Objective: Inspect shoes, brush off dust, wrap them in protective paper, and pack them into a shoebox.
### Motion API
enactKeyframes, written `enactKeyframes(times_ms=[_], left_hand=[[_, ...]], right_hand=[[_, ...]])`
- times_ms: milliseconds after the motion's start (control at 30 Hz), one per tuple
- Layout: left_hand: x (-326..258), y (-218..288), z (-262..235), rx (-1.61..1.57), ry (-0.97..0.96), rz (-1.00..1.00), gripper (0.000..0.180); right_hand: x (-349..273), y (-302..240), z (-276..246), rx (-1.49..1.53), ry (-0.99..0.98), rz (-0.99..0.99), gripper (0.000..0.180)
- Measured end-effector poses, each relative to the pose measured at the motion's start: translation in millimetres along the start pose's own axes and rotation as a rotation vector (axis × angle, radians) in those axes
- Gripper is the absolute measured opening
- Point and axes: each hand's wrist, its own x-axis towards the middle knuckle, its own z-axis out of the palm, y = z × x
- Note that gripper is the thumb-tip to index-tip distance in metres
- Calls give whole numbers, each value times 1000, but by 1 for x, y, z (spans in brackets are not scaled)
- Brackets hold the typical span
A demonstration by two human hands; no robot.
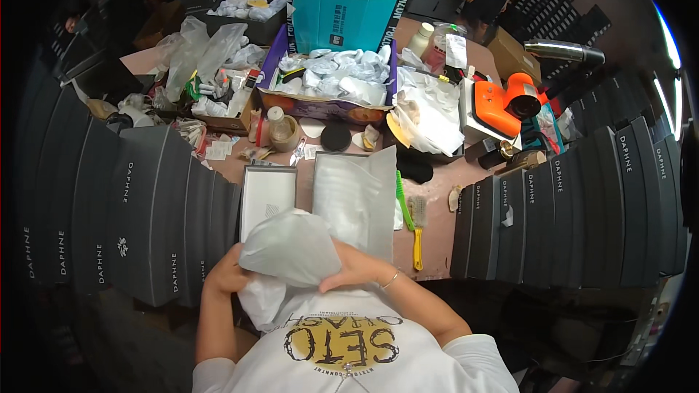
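In front of my chest I hold a bundle of white tissue paper (290, 249); what it wraps, if anything, is hidden. My left hand (228, 271) grips its left side, the fingertips partly behind the paper. From the right my right hand (352, 265) closes on it, thumb toward me and fingers behind. A loose tail of paper hangs down below the left hand. Just beyond the bundle lies a shallow grey-rimmed tray or box lid (269, 191). Beside it is a box lined with white tissue (349, 200), one sheet spilling over its right edge.
Stacked dark shoe boxes wall in both sides, left (156, 204) and right (575, 207). A yellow-handled brush (417, 236) and a green-handled brush (403, 200) lie right. Farther back stand a purple carton of crumpled paper (328, 105), a glass jar (280, 129) and an orange device (502, 108).
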Motion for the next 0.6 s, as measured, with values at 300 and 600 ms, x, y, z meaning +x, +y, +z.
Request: enactKeyframes(times_ms=[300,600], left_hand=[[201,-179,90,211,160,-94,48],[177,-198,127,6,298,-352,73]], right_hand=[[17,77,-20,384,664,272,69],[34,160,10,82,704,490,75]])
